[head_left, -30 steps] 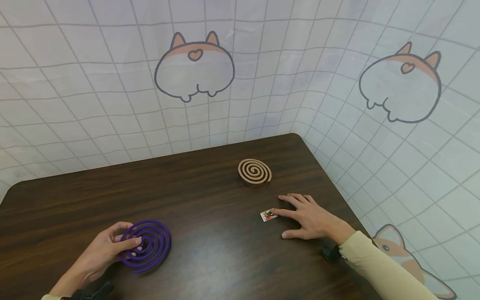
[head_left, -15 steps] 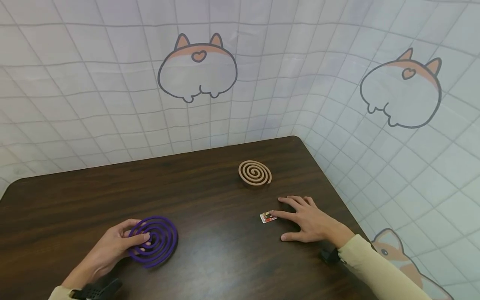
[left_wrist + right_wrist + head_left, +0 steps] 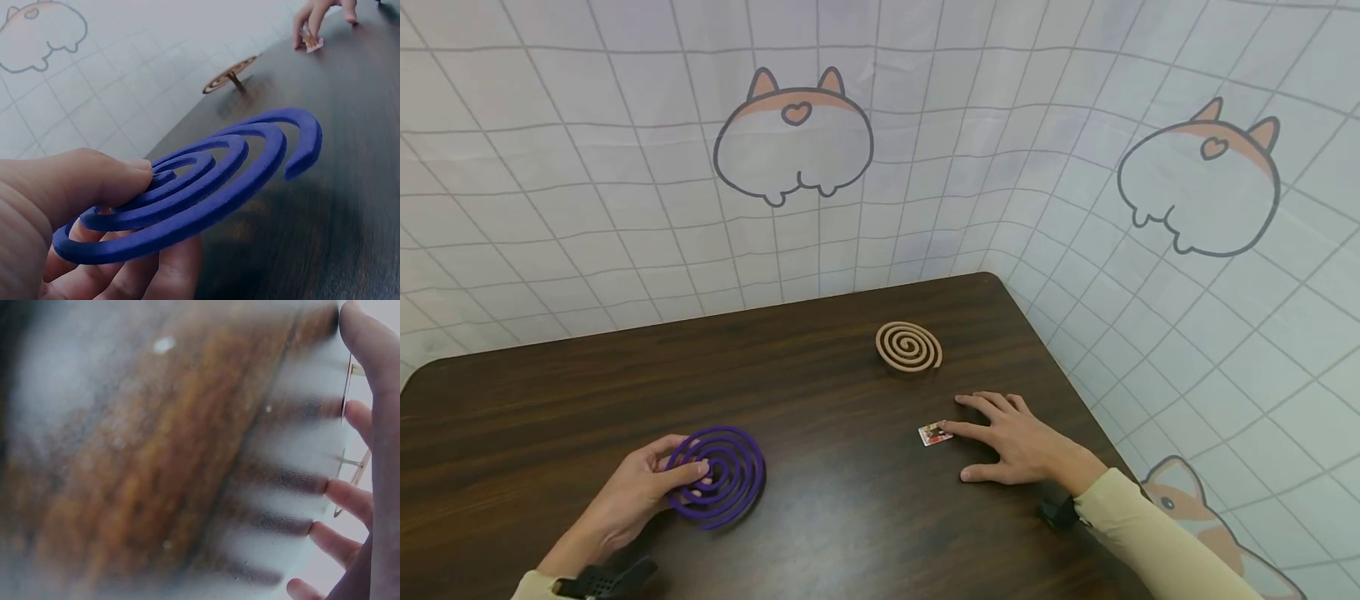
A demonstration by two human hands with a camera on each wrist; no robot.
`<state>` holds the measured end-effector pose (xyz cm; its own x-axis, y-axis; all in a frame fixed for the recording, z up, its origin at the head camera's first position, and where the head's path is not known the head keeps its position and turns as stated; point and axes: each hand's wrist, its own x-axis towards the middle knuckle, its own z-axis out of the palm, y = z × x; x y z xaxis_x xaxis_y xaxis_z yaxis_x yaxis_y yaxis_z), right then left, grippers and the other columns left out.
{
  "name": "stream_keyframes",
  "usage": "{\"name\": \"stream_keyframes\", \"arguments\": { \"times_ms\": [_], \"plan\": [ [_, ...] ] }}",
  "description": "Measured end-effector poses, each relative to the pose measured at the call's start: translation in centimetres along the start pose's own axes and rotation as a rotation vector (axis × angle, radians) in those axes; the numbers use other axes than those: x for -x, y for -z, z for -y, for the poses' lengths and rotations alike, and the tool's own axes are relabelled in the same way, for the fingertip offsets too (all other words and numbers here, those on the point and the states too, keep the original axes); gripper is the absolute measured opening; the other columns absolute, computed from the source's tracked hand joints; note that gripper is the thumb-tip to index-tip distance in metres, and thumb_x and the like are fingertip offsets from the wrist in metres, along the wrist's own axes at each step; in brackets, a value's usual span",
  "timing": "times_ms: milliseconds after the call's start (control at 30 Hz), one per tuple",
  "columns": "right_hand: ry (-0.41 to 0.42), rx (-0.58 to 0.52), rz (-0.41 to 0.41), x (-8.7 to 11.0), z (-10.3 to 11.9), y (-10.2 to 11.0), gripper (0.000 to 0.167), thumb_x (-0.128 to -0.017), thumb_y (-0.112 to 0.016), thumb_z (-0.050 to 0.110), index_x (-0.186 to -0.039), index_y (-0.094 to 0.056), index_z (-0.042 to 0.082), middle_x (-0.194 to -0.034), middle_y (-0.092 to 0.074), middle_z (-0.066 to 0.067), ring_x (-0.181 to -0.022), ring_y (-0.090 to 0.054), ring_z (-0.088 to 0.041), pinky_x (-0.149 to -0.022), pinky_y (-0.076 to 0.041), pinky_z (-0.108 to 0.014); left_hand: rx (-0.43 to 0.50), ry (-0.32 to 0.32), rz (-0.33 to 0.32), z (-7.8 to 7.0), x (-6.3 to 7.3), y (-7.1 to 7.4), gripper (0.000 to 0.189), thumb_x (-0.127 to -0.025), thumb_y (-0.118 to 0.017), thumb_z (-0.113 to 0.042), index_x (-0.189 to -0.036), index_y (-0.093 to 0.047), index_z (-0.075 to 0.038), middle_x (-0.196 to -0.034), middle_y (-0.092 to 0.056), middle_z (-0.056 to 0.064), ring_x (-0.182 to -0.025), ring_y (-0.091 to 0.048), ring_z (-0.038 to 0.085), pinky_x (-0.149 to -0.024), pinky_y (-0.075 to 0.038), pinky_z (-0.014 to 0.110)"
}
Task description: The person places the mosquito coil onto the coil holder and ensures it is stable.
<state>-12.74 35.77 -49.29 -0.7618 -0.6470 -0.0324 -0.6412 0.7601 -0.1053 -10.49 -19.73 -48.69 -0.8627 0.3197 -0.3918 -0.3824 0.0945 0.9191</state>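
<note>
Between thumb and fingers, my left hand (image 3: 638, 493) holds a purple mosquito coil (image 3: 730, 477). The left wrist view shows the thumb on top near the coil's centre and the other fingers beneath; the coil (image 3: 187, 226) is tilted and raised off the table. Over on the right, my right hand (image 3: 1018, 442) rests palm down with spread fingers on the tabletop. Its index fingertip touches a small printed card (image 3: 934, 433) lying flat. Beyond that hand stands a tan mosquito coil (image 3: 908, 347), held above the table on a short stand (image 3: 237, 83).
The dark wood-grain table (image 3: 820, 400) has rounded far corners. Behind it and along its right side hangs a white grid-patterned curtain (image 3: 940, 125) with cartoon corgi prints. Dark wrist devices (image 3: 606, 578) sit under both wrists.
My left hand has carried the purple coil a little to the right and away from me. The right hand stays in place with its index fingertip on the card.
</note>
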Motion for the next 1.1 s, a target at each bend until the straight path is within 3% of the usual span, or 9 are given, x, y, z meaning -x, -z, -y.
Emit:
{"name": "stream_keyframes", "arguments": {
  "times_ms": [533,1100],
  "plan": [
    [-0.001,0.002,0.01,-0.3,0.0,0.0,0.073,-0.091,-0.055,0.078,-0.156,-0.035,0.052,-0.165,-0.039,-0.006,-0.149,-0.039,-0.032,-0.109,-0.039,-0.066,0.035,0.006,-0.017,-0.2,-1.4,-1.5,0.029,-0.099,-0.071,-0.016,-0.123,-0.055,-0.011,-0.093,-0.076,-0.006,-0.081,-0.075,0.01,-0.071,-0.062,0.026],
    [-0.006,-0.003,0.016,-0.4,0.0,0.1,0.072,-0.091,-0.055,0.078,-0.156,-0.037,0.051,-0.164,-0.04,-0.006,-0.149,-0.039,-0.033,-0.108,-0.039,-0.066,0.095,0.015,-0.019,-0.6,-2.7,-3.9,0.042,-0.098,-0.073,-0.016,-0.13,-0.051,0.0,-0.094,-0.078,-0.006,-0.085,-0.076,0.008,-0.071,-0.061,0.024]
  ]
}}
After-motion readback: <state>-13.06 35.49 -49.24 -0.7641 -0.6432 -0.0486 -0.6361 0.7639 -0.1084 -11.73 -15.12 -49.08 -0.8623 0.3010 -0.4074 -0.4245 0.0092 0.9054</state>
